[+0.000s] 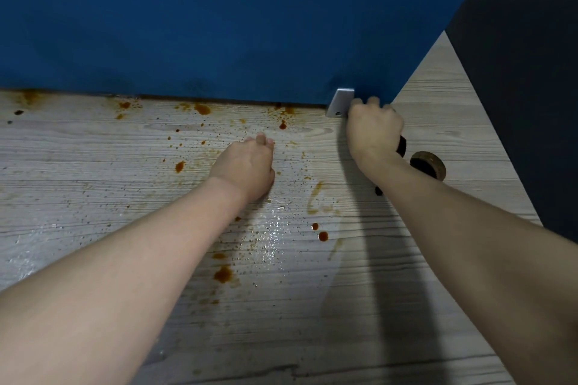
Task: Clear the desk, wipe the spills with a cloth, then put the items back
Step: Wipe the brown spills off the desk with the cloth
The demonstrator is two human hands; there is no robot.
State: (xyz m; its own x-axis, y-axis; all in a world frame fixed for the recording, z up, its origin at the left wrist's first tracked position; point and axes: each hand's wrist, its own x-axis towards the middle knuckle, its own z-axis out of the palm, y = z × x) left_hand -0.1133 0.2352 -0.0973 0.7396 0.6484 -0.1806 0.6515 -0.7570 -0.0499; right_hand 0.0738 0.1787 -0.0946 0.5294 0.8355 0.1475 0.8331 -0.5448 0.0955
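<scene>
Across the back, a blue panel (pixel 219 19) standing along a pale wood-grain desk (pixel 93 166). Spread over the desk, brown spills (pixel 223 274) and wet sheen. Left hand (pixel 245 167) knuckles-up mid-desk, fingers curled, nothing visibly held. Right hand (pixel 373 131) clenched round something dark, unclear what, beside a small grey bracket (pixel 341 102). Near the right wrist, a round cork coaster (pixel 428 164).

Pale wood-grain desk (pixel 93 166), wet and glossy in patches (brown spills (pixel 223 273)); matt metal bracket (pixel 341 102).

Blue partition (pixel 237 19) behind pale wood-grain surface (pixel 431 94)
</scene>
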